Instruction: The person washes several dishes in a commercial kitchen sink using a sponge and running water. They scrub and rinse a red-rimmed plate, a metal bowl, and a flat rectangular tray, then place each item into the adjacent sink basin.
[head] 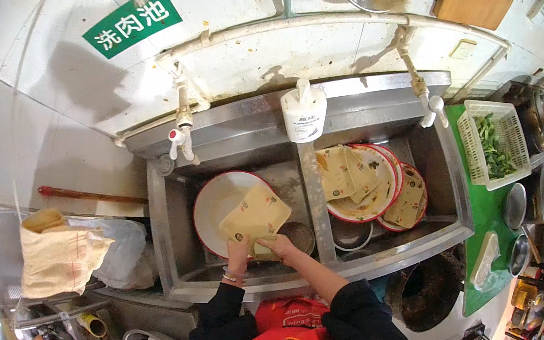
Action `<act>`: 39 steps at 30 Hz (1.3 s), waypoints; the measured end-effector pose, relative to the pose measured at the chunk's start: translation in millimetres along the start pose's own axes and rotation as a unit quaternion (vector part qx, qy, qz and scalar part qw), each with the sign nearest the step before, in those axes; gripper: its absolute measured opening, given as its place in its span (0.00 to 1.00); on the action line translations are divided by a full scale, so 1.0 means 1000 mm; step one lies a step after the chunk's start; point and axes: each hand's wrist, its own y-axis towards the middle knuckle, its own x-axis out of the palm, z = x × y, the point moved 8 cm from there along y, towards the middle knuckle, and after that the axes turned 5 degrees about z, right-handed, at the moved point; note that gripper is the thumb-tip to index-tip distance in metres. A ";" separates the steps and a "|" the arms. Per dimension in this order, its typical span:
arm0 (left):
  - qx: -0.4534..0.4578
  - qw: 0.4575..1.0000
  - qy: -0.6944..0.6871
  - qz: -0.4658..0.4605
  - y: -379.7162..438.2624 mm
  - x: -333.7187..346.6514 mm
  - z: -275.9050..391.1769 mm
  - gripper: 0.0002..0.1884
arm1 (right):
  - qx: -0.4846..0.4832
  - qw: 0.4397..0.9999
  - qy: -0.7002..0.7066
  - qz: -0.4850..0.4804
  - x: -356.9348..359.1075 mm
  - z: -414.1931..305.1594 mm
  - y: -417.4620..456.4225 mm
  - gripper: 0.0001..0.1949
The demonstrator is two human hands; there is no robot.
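Observation:
Both hands are over the left basin of a stainless steel double sink. My left hand pinches the lower edge of a printed tan paper sheet. My right hand grips the same sheet at its lower right corner, where the paper looks folded. Beneath the sheet lies a white enamel plate with a red rim, partly covered by the paper. A dark round bowl or pan sits beside it, half hidden by my right hand.
Stained red-rimmed plates with paper sheets on them fill part of the right basin. A white plastic container stands on the divider. Taps project over the sink. To the right, a basket of greens rests on a green board.

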 end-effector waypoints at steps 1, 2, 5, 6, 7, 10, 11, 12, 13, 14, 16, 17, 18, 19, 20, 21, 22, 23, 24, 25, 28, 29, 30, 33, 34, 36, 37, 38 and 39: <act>-0.045 0.999 -0.015 0.006 0.004 0.000 -0.013 0.12 | -0.039 0.998 -0.053 0.019 -0.006 -0.007 0.001 0.16; -0.097 0.994 -0.040 -0.002 0.008 0.005 -0.024 0.12 | -0.059 0.991 -0.114 0.036 -0.014 -0.012 0.000 0.17; -0.121 0.987 -0.108 -0.004 0.024 0.028 -0.035 0.14 | -0.134 0.942 -0.279 0.128 -0.052 -0.047 -0.005 0.19; -0.112 0.985 -0.133 -0.002 0.030 0.037 -0.036 0.15 | -0.154 0.915 -0.334 0.167 -0.070 -0.061 -0.008 0.20; -0.114 0.989 -0.089 0.017 0.040 0.041 -0.040 0.14 | -0.174 0.908 -0.299 0.236 -0.097 -0.074 -0.016 0.23; -0.112 0.993 -0.017 0.040 0.070 0.052 -0.058 0.13 | -0.136 0.924 -0.087 0.346 -0.186 -0.082 -0.019 0.19; -0.099 0.994 -0.025 0.031 0.081 0.057 -0.065 0.12 | -0.230 0.856 -0.163 0.433 -0.211 -0.101 -0.028 0.19; -0.084 0.996 -0.032 0.021 0.090 0.061 -0.072 0.12 | -0.218 0.822 -0.220 0.478 -0.236 -0.102 -0.027 0.19; -0.082 0.996 -0.021 0.020 0.097 0.063 -0.081 0.11 | -0.134 0.785 -0.288 0.532 -0.260 -0.093 -0.022 0.22; -0.078 0.997 -0.010 0.019 0.104 0.065 -0.089 0.11 | -0.100 0.797 -0.285 0.523 -0.278 -0.083 -0.009 0.24; -0.066 0.997 0.043 0.006 0.116 0.072 -0.099 0.11 | -0.081 0.796 -0.296 0.522 -0.303 -0.070 0.015 0.26; -0.057 0.995 0.087 -0.007 0.122 0.075 -0.101 0.11 | -0.087 0.788 -0.307 0.527 -0.312 -0.067 0.025 0.26; -0.078 0.986 0.147 -0.008 0.125 0.075 -0.108 0.11 | -0.074 0.786 -0.315 0.526 -0.320 -0.061 0.034 0.26; -0.074 0.988 0.133 -0.026 0.128 0.080 -0.109 0.11 | -0.089 0.796 -0.310 0.513 -0.325 -0.059 0.044 0.26; -0.100 0.986 0.133 -0.031 0.130 0.081 -0.116 0.11 | -0.085 0.812 -0.301 0.493 -0.329 -0.055 0.055 0.26; -0.102 0.987 0.119 -0.041 0.133 0.082 -0.121 0.11 | -0.070 0.820 -0.297 0.485 -0.333 -0.052 0.062 0.27; -0.144 0.983 0.113 -0.031 0.136 0.078 -0.132 0.11 | -0.062 0.828 -0.301 0.470 -0.335 -0.051 0.069 0.27; -0.163 0.982 0.092 -0.026 0.140 0.073 -0.142 0.11 | -0.042 0.829 -0.308 0.465 -0.337 -0.049 0.073 0.27; -0.163 0.985 0.049 -0.031 0.147 0.070 -0.151 0.11 | -0.037 0.831 -0.314 0.457 -0.338 -0.050 0.075 0.27; -0.154 0.984 0.088 -0.024 0.154 0.063 -0.160 0.10 | -0.033 0.835 -0.305 0.456 -0.339 -0.051 0.077 0.27; -0.095 0.975 0.190 -0.060 0.175 0.048 -0.177 0.08 | -0.055 0.859 -0.263 0.437 -0.338 -0.058 0.081 0.28; -0.092 0.958 0.258 -0.085 0.177 0.046 -0.180 0.09 | -0.059 0.870 -0.241 0.425 -0.336 -0.059 0.082 0.28; -0.099 0.934 0.332 -0.085 0.176 0.044 -0.182 0.09 | -0.049 0.875 -0.220 0.430 -0.336 -0.059 0.081 0.28; -0.162 0.933 0.320 0.002 0.157 0.036 -0.157 0.10 | -0.075 0.842 -0.217 0.488 -0.336 -0.073 0.063 0.27; -0.149 0.946 0.288 -0.019 0.145 0.044 -0.138 0.11 | -0.076 0.854 -0.142 0.494 -0.335 -0.071 0.055 0.26; -0.122 0.969 0.201 -0.080 0.117 0.067 -0.092 0.12 | -0.090 0.876 0.023 0.474 -0.327 -0.067 0.036 0.22; -0.085 0.972 0.176 -0.130 0.099 0.080 -0.065 0.11 | -0.091 0.888 0.106 0.438 -0.318 -0.067 0.028 0.20; -0.052 0.972 0.148 -0.176 0.078 0.093 -0.038 0.11 | -0.115 0.893 0.197 0.388 -0.306 -0.066 0.016 0.19; -0.019 0.971 0.105 -0.212 0.056 0.106 -0.013 0.11 | -0.129 0.884 0.291 0.342 -0.292 -0.066 0.002 0.17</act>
